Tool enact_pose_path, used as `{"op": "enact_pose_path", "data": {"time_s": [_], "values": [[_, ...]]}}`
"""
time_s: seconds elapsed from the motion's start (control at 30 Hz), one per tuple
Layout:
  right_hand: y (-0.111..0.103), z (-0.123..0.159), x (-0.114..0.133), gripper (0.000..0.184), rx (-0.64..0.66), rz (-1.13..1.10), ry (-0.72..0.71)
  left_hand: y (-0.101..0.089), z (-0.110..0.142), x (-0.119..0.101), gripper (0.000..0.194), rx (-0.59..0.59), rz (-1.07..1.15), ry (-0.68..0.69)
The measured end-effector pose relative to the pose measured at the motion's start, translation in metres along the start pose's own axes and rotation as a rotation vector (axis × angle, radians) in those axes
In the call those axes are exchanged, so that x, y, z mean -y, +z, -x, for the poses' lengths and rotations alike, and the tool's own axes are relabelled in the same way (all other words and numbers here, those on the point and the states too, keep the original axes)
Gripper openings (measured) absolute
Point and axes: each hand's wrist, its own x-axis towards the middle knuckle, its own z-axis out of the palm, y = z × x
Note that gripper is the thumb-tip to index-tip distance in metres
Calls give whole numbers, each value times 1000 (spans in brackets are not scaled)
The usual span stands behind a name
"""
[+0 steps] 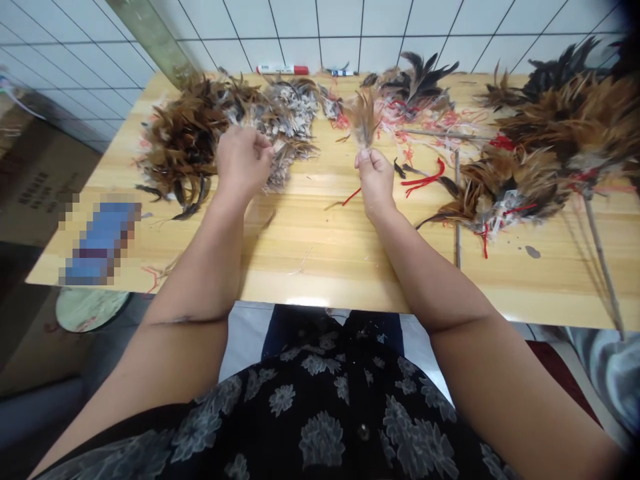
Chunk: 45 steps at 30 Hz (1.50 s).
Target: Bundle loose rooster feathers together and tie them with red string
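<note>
My right hand (pixel 375 181) is closed in a pinch on a small bunch of brown feathers (pixel 361 119), held upright above the wooden table (pixel 320 247). My left hand (pixel 243 163) reaches into the pile of loose brown and grey feathers (pixel 220 130) at the table's far left. Its fingers are curled down into the pile, and what they grip is hidden.
Feather dusters on thin sticks (pixel 530 180) lie at the right with red string (pixel 425 179) scattered about. Dark feathers (pixel 415 80) sit at the back, near a red and white marker (pixel 283 69) by the tiled wall. A blurred blue object (pixel 103 243) lies front left.
</note>
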Motion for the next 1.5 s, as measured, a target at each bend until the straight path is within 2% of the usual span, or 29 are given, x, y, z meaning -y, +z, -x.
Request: {"op": "enact_pose_path", "data": {"time_s": [0.1,0.27,0.33,0.43,0.5,0.6,0.7,0.83,0.93,1.07,1.27,1.4,1.5], "values": [[4,0,10,67,-62,0,91,-5,-10,6,39,10,-38,-51],[6,2,28,66,-72,-43,142,24,-23,13,52,71,-94,30],[6,2,31,64,-73,-60,159,31,-25,14,50,99,-64,76],[5,3,32,58,-61,-69,159,25,-17,7,42,72,3,51],[6,4,34,52,-45,-62,152,17,-6,-3,35,83,135,-16],[10,11,41,46,-8,-46,164,10,16,-19,35,210,486,-99],[17,22,52,43,50,-46,186,15,38,-32,49,303,761,-127],[22,35,65,43,126,-75,218,28,58,-42,52,375,864,-121],[23,37,68,45,141,-81,237,34,62,-41,48,368,864,-93],[22,36,64,45,161,-66,241,43,58,-29,49,335,865,-47],[22,35,55,58,261,-121,214,61,49,-11,54,280,892,64],[22,33,50,64,317,-173,185,66,51,-13,57,246,834,127],[23,31,45,62,327,-174,162,65,55,-19,57,221,778,126]]}}
